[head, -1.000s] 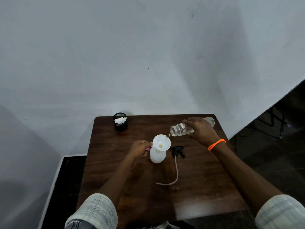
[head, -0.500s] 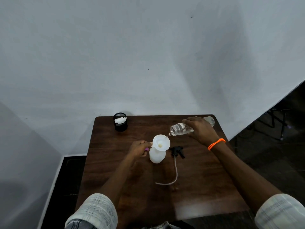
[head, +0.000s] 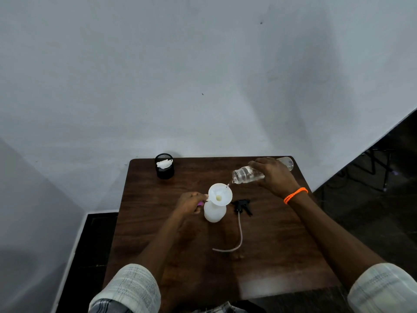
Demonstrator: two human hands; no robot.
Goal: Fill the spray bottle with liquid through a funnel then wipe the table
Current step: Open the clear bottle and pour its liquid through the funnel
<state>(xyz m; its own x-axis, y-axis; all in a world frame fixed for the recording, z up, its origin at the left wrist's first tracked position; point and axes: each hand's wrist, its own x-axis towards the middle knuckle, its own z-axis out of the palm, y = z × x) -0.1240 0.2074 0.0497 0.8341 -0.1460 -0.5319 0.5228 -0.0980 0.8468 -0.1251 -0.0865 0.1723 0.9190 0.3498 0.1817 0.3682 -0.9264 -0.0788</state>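
Observation:
A white spray bottle body (head: 214,213) stands upright mid-table with a white funnel (head: 220,194) seated in its neck. My left hand (head: 191,202) pinches the funnel's tab at its left rim; something small and purple shows under the fingers. My right hand (head: 274,176) grips a clear plastic bottle (head: 247,174) tipped nearly flat, its open mouth just above the funnel's right rim. A thin stream of clear liquid runs from it into the funnel. The black spray head (head: 242,204) with its long dip tube (head: 239,233) lies on the table to the right of the white bottle.
A black mesh cup (head: 164,166) holding a crumpled white cloth stands at the back left of the dark wooden table (head: 282,245). A white wall rises directly behind the table. Dark floor lies on both sides, with chair legs far right.
The clear bottle has tipped slightly further toward the funnel and liquid keeps pouring. Both hands stay in nearly the same places.

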